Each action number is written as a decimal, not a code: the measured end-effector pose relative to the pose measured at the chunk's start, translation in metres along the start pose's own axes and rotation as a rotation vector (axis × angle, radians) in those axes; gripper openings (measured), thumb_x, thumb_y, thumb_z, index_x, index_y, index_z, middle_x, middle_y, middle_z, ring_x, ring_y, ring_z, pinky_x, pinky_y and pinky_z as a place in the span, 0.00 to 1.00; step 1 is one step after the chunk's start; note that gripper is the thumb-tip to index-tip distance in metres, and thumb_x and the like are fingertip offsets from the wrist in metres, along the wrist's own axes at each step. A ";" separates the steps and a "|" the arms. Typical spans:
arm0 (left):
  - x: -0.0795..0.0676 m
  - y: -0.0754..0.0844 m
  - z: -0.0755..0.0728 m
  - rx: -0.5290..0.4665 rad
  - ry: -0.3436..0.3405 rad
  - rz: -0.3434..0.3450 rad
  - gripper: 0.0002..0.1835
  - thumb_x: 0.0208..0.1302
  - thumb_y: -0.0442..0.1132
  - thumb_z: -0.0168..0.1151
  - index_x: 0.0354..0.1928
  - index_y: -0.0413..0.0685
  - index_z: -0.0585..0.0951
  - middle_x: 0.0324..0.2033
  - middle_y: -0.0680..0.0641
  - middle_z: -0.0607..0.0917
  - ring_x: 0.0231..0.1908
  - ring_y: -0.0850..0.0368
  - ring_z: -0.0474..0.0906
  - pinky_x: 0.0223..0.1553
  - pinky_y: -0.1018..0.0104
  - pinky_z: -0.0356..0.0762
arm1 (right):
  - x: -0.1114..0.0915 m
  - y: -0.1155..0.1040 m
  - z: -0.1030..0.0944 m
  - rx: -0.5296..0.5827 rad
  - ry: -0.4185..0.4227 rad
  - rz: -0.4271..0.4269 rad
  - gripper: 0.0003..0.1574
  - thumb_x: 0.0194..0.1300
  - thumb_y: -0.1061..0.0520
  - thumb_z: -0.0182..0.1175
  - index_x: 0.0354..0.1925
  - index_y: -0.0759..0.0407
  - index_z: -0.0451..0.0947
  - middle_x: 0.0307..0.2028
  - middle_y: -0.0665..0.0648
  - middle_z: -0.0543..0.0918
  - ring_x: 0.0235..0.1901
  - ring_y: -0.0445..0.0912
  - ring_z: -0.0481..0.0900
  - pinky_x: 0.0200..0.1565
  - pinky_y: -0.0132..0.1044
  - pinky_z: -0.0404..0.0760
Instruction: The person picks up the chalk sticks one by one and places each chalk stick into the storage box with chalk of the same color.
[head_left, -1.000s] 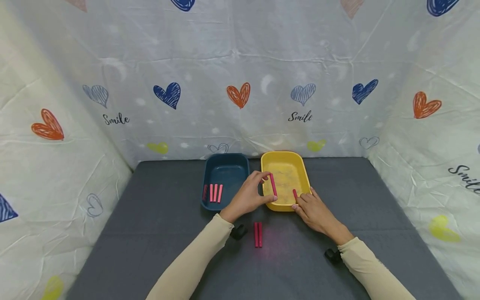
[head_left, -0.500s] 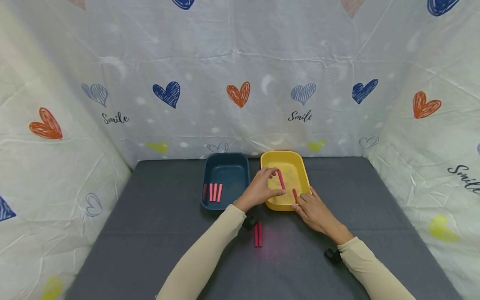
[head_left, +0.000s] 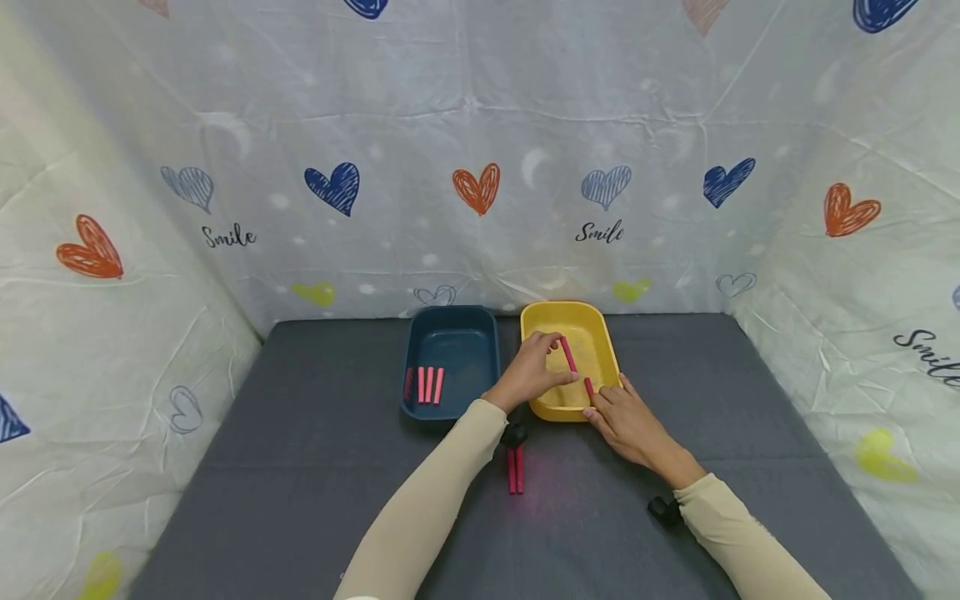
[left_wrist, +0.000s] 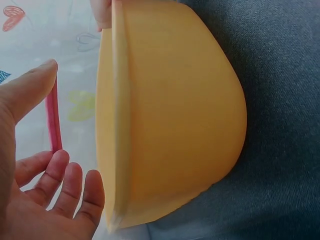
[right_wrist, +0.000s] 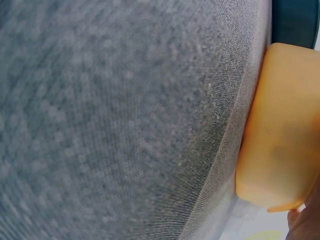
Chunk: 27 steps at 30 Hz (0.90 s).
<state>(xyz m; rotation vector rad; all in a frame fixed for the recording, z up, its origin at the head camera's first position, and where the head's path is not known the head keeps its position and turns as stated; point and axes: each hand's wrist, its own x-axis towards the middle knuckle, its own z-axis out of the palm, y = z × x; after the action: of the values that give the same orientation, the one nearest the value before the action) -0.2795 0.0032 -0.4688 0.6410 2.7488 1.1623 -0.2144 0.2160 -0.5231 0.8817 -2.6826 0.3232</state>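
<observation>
My left hand (head_left: 528, 372) pinches a thin dark pink stick (head_left: 568, 354) by its two ends, thumb at the near end and fingers at the far one. It is over the yellow tray (head_left: 562, 312). The left wrist view shows the stick (left_wrist: 52, 120) lengthwise between thumb and fingertips, its other fingers loosely bent. At the tray's near right corner my right hand (head_left: 630, 423) grips the rim. Another dark pink stick (head_left: 588, 386) lies inside, its lower end partly hidden by the right fingers. In the right wrist view only part of the right hand (right_wrist: 305, 220) shows, beside the yellow tray (right_wrist: 280, 130).
Left of the yellow tray stands a dark blue tray (head_left: 453, 313) with several light pink sticks (head_left: 430, 386). Two dark pink sticks (head_left: 516, 475) lie side by side on the grey cloth (head_left: 300, 467), under the left wrist camera. A printed curtain (head_left: 405, 100) stands behind the trays.
My left hand has carried its stick rightward over the yellow tray, bringing it close to the stick near my right hand. The right hand stays at the rim.
</observation>
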 end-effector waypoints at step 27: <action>0.018 0.005 0.025 0.374 -0.099 -0.068 0.42 0.58 0.58 0.70 0.70 0.49 0.67 0.65 0.46 0.71 0.63 0.50 0.69 0.60 0.54 0.77 | 0.000 0.000 0.002 -0.001 0.036 -0.031 0.13 0.74 0.50 0.53 0.32 0.55 0.74 0.32 0.54 0.77 0.42 0.53 0.78 0.67 0.65 0.61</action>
<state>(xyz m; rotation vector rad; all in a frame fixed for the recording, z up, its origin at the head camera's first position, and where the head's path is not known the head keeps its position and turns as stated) -0.2881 0.0309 -0.4813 0.6123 2.8967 0.5870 -0.2154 0.2152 -0.5251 0.9072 -2.6332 0.3279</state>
